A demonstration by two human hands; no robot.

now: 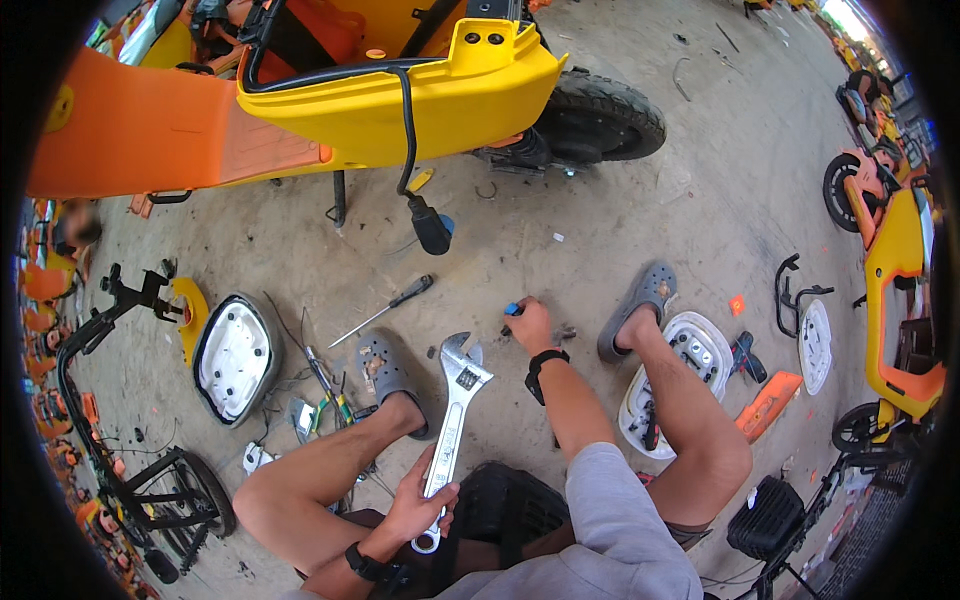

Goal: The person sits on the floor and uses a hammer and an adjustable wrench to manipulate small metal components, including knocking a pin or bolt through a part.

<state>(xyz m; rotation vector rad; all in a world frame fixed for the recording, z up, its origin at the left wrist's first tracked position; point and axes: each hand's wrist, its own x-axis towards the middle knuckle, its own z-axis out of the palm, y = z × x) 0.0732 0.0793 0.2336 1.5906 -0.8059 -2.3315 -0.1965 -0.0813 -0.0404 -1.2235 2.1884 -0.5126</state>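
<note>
My left hand (pixel 421 501) is closed around the handle of a large adjustable wrench (pixel 450 435), its jaws pointing away from me. My right hand (pixel 529 327) reaches down near the floor between my feet, its fingers on a small object with a blue end (pixel 514 309); most of that object is hidden. Just right of this hand lies a small dark metal part (pixel 564 332). A screwdriver (pixel 384 309) lies on the concrete beyond my left shoe. Ahead stands a yellow and orange electric scooter (pixel 405 112), with a black cable and plug (pixel 430 225) hanging from its side.
At left are a scooter seat (pixel 235 360), pliers (pixel 322 409), wires and a black frame (pixel 71 345) with a wheel. At right are a white tray-like cover (pixel 705 349) holding small parts, an orange panel (pixel 769 405) and another scooter (pixel 889 300). A kickstand (pixel 340 199) touches the floor ahead.
</note>
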